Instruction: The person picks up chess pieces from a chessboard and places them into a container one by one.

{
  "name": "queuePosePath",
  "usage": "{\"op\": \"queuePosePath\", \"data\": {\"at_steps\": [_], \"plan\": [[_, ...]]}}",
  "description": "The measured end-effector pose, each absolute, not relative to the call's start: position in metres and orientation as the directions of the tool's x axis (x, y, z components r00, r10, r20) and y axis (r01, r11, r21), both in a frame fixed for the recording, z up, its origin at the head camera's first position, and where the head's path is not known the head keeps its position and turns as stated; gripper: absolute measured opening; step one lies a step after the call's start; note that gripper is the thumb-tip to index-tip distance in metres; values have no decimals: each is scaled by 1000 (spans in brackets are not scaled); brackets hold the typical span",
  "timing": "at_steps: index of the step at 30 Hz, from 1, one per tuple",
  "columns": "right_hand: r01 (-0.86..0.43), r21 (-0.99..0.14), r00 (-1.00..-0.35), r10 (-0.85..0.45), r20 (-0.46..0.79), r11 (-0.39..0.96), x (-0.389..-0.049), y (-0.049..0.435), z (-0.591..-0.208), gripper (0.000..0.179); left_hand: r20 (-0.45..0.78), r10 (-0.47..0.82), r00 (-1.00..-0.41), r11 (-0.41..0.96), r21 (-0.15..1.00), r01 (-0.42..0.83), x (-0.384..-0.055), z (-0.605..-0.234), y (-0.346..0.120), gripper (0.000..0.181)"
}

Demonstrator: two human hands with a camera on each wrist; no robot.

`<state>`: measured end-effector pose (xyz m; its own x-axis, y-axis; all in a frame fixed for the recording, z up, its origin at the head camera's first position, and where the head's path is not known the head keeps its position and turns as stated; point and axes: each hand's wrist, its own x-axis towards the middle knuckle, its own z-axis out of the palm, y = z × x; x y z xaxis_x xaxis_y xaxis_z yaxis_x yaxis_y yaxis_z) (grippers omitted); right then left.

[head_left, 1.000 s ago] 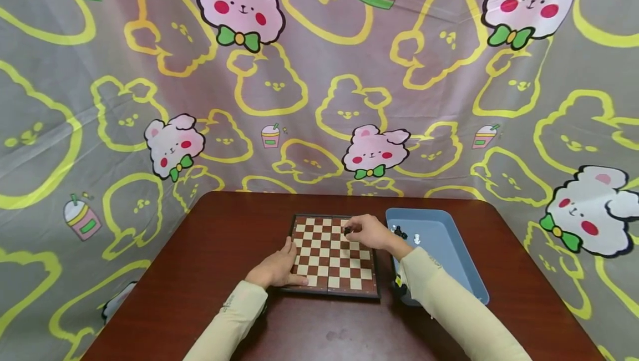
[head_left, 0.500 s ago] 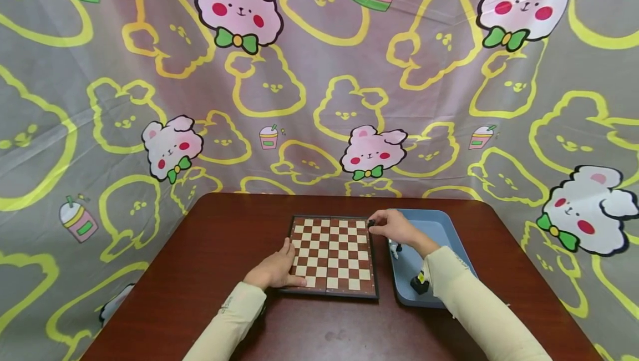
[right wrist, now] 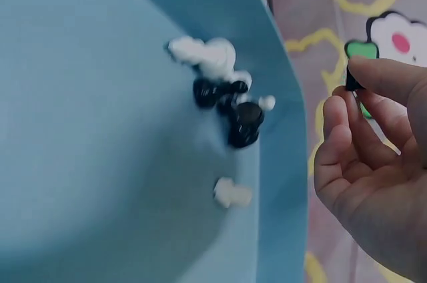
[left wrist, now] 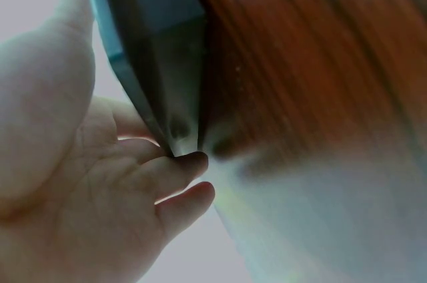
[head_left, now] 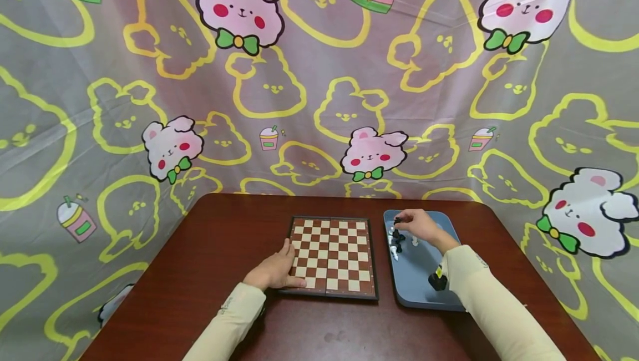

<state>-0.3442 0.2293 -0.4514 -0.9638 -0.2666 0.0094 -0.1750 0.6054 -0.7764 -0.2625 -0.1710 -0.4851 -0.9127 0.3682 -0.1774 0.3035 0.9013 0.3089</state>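
My left hand (head_left: 277,268) holds the chessboard (head_left: 326,255) by its front left corner, the thumb over the top and the fingers along the left edge. In the left wrist view the dark side of the board's frame (left wrist: 160,63) meets the fingertips. My right hand (head_left: 419,223) is over the far left part of the blue tray (head_left: 424,289). Between its thumb and fingers it pinches a small black chess piece (right wrist: 352,81), mostly covered by the fingertips. Below it, several black chess pieces (right wrist: 245,123) and white chess pieces (right wrist: 217,56) lie in the tray.
The tray stands to the right of the board on a brown wooden table (head_left: 224,222). A white piece (right wrist: 232,193) lies apart from the pile. A patterned curtain (head_left: 309,100) rises behind the table.
My right hand has lifted the black chess piece from the board's far right area and carried it right, over the tray. My left hand has stayed at the board's corner.
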Motion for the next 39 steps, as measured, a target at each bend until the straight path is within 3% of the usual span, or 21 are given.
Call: {"op": "queuePosePath", "data": {"at_steps": [27, 34, 39], "plan": [[-75, -816, -979, -196, -48, 574, -346, 254, -462, 34, -168, 369, -914, 902, 303, 309, -259, -491, -175, 112], [-100, -807, -973, -227, -43, 582, -336, 254, -457, 35, -165, 369, -915, 899, 314, 305, -257, -487, -174, 113], [-178, -730, -966, -257, 4, 659, -323, 252, -453, 31, -182, 370, -911, 899, 317, 302, -256, -481, -173, 106]]}}
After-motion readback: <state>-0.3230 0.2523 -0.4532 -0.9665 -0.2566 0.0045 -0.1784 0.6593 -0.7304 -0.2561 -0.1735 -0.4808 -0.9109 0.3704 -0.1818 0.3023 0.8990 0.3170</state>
